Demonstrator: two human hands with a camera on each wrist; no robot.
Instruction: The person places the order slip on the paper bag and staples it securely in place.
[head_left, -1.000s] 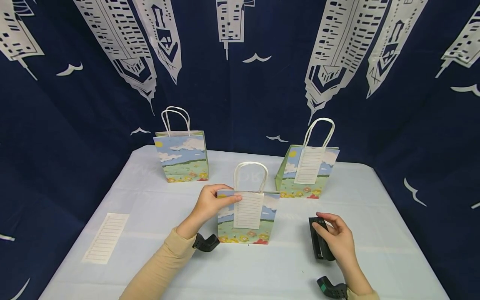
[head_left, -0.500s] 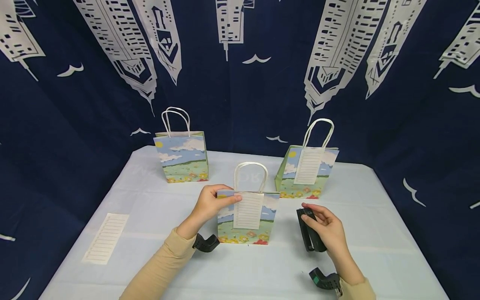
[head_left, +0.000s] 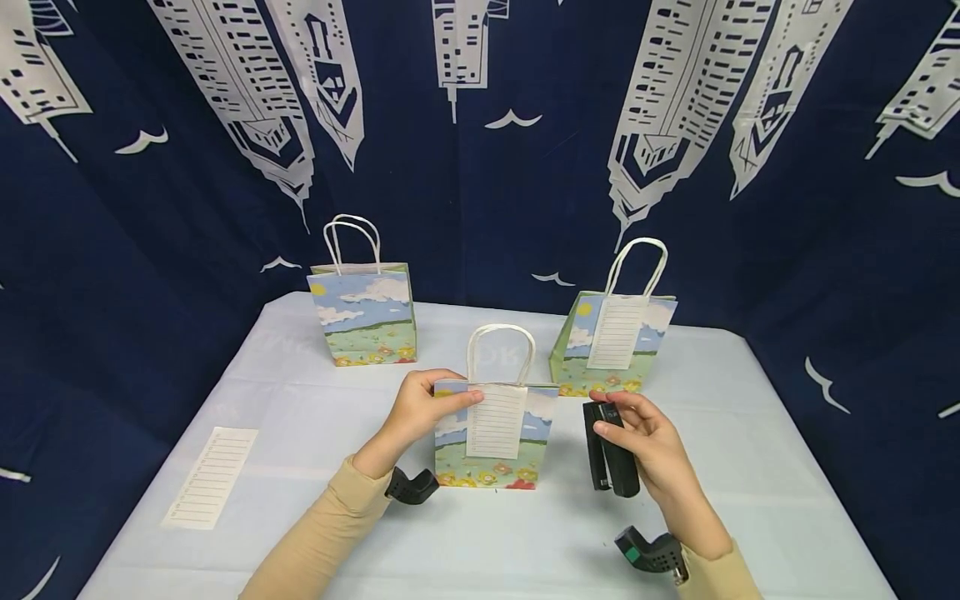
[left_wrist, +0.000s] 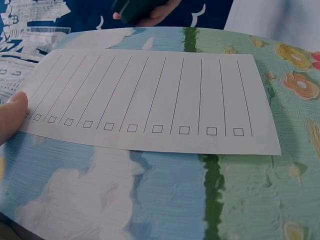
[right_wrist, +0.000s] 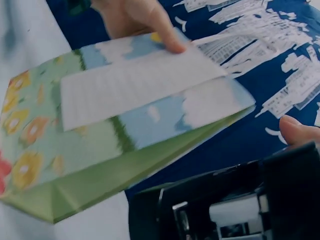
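My left hand (head_left: 423,408) pinches the top edge of the middle paper bag (head_left: 491,471), its thumb pressing a lined paper slip (head_left: 497,425) against the bag's front. The slip has a column of small check boxes, plain in the left wrist view, where the thumb (left_wrist: 12,117) lies on its end. To the right of that bag, my right hand (head_left: 656,446) grips a black stapler (head_left: 621,458), held apart from the bag. In the right wrist view the stapler (right_wrist: 220,195) looms close, below the bag's green side (right_wrist: 110,187).
A second paper bag (head_left: 367,321) stands at the back left. Behind and right of the middle one is another bag (head_left: 573,358) with a slip (head_left: 617,333) on its front. A loose lined slip (head_left: 212,477) lies on the white table (head_left: 337,558) at the left.
My right hand has carried the stapler left and a little away from me, nearer the middle bag. My left hand, the bag and the slip have stayed in place.
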